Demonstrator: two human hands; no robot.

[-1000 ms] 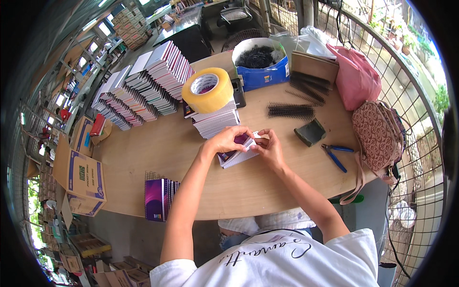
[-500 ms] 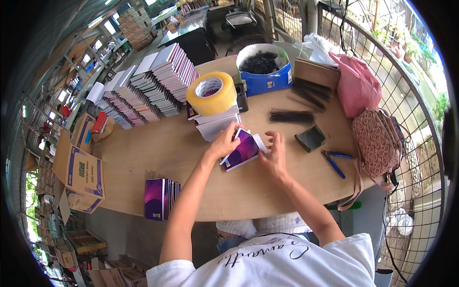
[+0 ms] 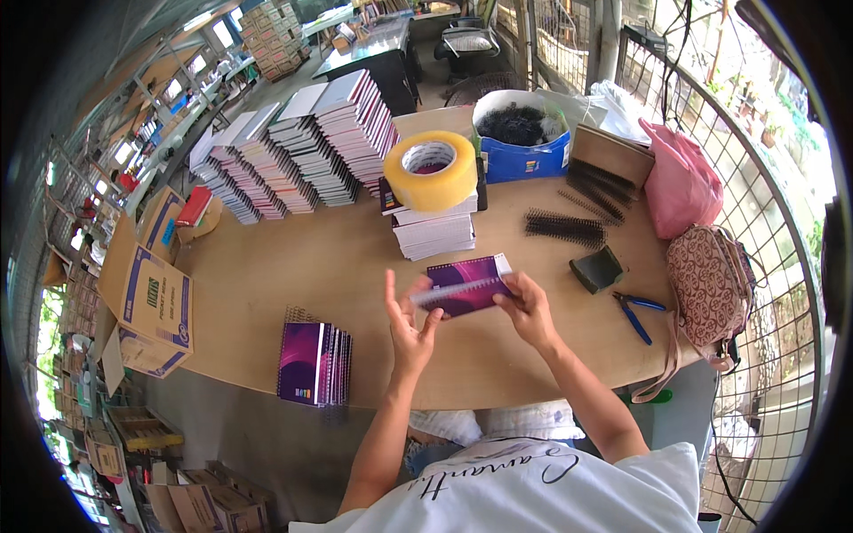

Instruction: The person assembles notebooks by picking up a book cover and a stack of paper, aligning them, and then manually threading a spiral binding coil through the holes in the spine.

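Observation:
Above the table's near half, my right hand (image 3: 530, 311) grips the right end of a small purple notebook (image 3: 471, 282) with its thumb in front. Punched holes run along the notebook's edge, and a blurred pale strip crosses its face. At the left end is my left hand (image 3: 410, 330), index finger pointing up and fingers apart, the thumb close to the lower corner. Some of its fingers are smeared by motion. Just beyond, a yellow tape roll (image 3: 453, 189) rests on a stack of white page blocks (image 3: 437, 236).
Purple spiral notebooks (image 3: 306, 364) stand at the near left edge. Tall notebook stacks (image 3: 357, 124) line the back left, beside a cardboard box (image 3: 153, 298). To the right lie black wire spirals (image 3: 564, 228), a dark block (image 3: 596, 270), blue-handled pliers (image 3: 640, 313), a blue tub (image 3: 522, 160) and bags (image 3: 711, 280).
My left hand has come off the notebook's upper left side, its fingers now spread. The notebook is turned more level and held up in my right hand. The whole view has shifted slightly.

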